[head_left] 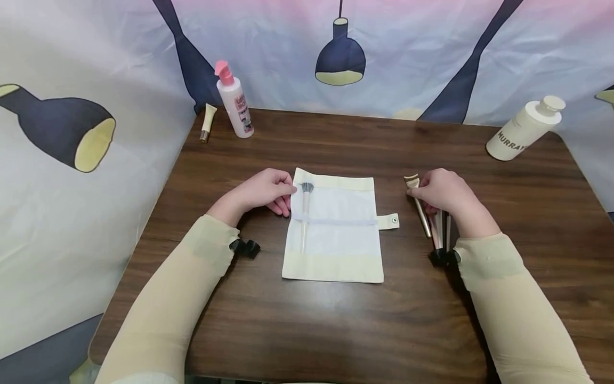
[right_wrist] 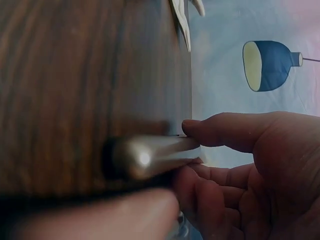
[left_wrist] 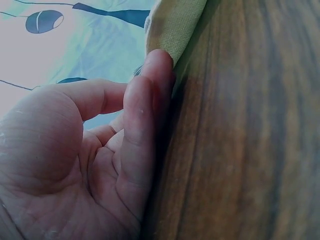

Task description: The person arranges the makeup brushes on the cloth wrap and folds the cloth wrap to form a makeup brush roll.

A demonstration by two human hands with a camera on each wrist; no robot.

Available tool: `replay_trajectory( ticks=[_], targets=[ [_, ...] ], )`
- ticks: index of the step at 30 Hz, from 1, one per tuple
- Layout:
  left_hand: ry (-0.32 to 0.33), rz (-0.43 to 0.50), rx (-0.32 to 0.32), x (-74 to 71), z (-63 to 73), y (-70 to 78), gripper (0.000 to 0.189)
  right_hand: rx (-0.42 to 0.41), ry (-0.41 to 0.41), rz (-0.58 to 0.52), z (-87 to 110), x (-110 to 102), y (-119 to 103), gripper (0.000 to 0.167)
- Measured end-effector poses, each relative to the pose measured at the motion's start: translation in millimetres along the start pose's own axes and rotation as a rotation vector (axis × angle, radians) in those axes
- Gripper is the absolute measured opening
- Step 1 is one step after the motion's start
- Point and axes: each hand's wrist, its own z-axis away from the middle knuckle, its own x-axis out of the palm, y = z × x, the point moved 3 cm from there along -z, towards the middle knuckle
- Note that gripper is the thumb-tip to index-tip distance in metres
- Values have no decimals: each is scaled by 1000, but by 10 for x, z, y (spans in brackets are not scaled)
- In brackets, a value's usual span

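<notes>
A printed cloth [head_left: 278, 53] forms the backdrop. Before it extends the dark wood-grain worktop [head_left: 326, 330]. At its centre an opened cream-and-white pouch [head_left: 341, 240] lies flat, its fastening tab [head_left: 387, 222] pointing right. Toward the far right stands a white bottle [head_left: 518, 136]; at the far left, a pink-topped pump bottle [head_left: 236, 109].

The left hand [head_left: 267, 193] pinches the pouch's left edge near its far corner. The right hand [head_left: 443, 189] grips a slim brush between thumb and fingers.

The pouch brush [head_left: 306, 208] runs close along the left side, bristles outward from the person. The held brush [head_left: 421, 210] lies right of the pouch, beyond the tab and well apart from the left hand; its long axis runs mainly near to far, far end leaning left, hence roughly in line with the pouch's length. Further brushes [head_left: 439, 232] show beneath the right hand, partly hidden; their number cannot be told.

Smallest are a cream tube [head_left: 208, 122] beside the pump bottle and the tab's round stud [head_left: 395, 220].
</notes>
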Motion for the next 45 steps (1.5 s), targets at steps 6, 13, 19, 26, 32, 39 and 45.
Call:
replay_trajectory(
  ticks=[6, 13, 19, 26, 32, 39, 45],
  targets=[
    [-22, 8, -19, 24, 11, -71, 20, -10, -9, -14, 6, 68, -80, 32],
    [11, 4, -1, 14, 27, -97, 21, -26, 11, -29, -6, 134, -156, 31],
    [-18, 19, -8, 44, 17, -155, 21, -42, -24, -133, 31, 177, -187, 31],
    [17, -8, 27, -61, -19, -18, 21, -128, 56, -485, 31, -1, -349, 31],
    [16, 5, 34, -63, -6, 6, 20, -163, 42, -918, -82, 92, -615, 21],
    [5, 7, 16, -21, -11, -33, 19, -118, -30, -1000, -279, 356, -1052, 21],
    [21, 10, 29, 9, -20, -6, 19, -111, -18, -902, -368, 524, -1324, 25]
  ],
)
